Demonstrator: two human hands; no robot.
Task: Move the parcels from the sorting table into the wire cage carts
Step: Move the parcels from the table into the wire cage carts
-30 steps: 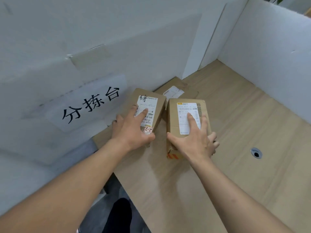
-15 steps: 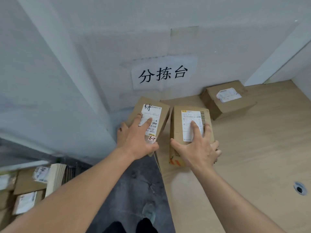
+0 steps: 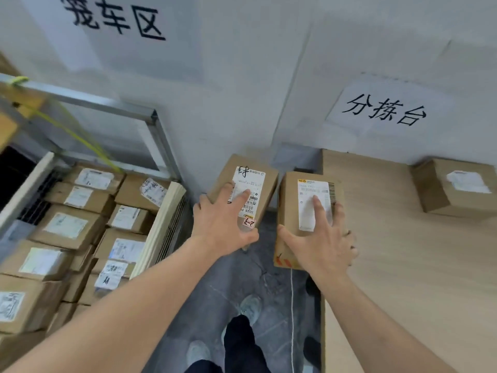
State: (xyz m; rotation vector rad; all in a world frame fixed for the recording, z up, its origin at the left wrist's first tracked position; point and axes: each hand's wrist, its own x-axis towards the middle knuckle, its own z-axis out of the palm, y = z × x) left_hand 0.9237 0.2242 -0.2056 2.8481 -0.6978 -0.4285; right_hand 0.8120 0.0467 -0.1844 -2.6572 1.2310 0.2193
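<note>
My left hand [image 3: 224,224] grips a small brown parcel [image 3: 248,173] with a white label, held in the air over the grey floor between table and cart. My right hand [image 3: 321,242] grips a second brown labelled parcel [image 3: 289,200], held beside the first at the sorting table's left edge. The wooden sorting table [image 3: 403,265] lies to the right, with one more parcel [image 3: 454,187] resting at its back. The wire cage cart [image 3: 161,135] stands at the left, filled with several labelled parcels [image 3: 67,227].
A white wall with paper signs runs behind the table and the cart. A cardboard sheet [image 3: 161,227] leans along the cart's near side. My legs and shoes [image 3: 250,305] stand on the grey floor in the gap.
Both parcels have come off the table and moved left with my hands. My view has swung left, and the cage cart has come into sight.
</note>
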